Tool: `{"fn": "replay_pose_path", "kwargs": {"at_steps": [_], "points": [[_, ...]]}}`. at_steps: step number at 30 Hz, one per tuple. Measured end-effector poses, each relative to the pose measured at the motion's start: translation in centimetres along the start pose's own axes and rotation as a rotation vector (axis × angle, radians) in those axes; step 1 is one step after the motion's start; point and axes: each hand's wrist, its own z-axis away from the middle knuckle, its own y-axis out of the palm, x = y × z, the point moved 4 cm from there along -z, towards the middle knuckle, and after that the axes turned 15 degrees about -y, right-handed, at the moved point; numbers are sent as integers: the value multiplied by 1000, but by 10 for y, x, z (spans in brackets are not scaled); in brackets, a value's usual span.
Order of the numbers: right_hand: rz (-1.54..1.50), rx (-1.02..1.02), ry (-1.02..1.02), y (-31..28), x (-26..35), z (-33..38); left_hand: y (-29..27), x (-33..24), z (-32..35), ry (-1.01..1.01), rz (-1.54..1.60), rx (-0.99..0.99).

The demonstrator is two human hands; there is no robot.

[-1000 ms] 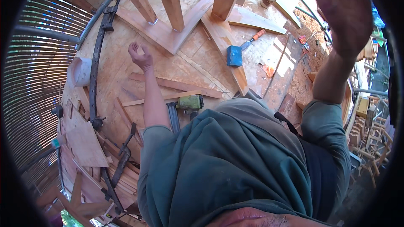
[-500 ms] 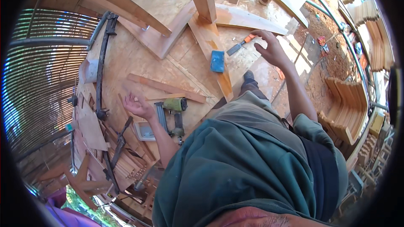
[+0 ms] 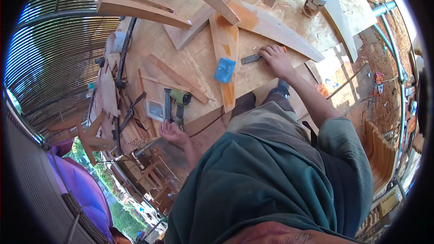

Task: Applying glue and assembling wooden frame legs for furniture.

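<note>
Two hands are held well apart. The left hand [image 3: 172, 133], palm up and fingers loosely curled, is seen empty just beside a green nail gun [image 3: 181, 96]. Bare worktop [image 3: 255, 77] is offered between its near edge and the chisel [image 3: 250, 58]. The chisel's handle is covered by the right hand [image 3: 276, 62], much the nearer; whether the fingers are closed round it cannot be told. The long axis is set roughly crosswise, blade pointed left toward a blue block [image 3: 224, 70], with a gap. Beyond, room is bounded by a tapered board [image 3: 289, 34]; farther off, a bottle [image 3: 315, 2] is stood.
</note>
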Motion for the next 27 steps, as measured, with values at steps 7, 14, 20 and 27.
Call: {"fn": "replay_pose_path", "kwargs": {"at_steps": [7, 14, 20, 27], "points": [[19, -118, -71, 2, 1, 12, 15, -36, 9, 23, -30, 16], [25, -128, -77, 7, 2, 7, 30, -45, 11, 36, 41, 35], [99, -153, -66, 8, 3, 5, 53, -35, -15, 19, -318, 203], [210, -154, -53, 5, 8, 7, 58, -6, -66, 101, -529, 326]]}}
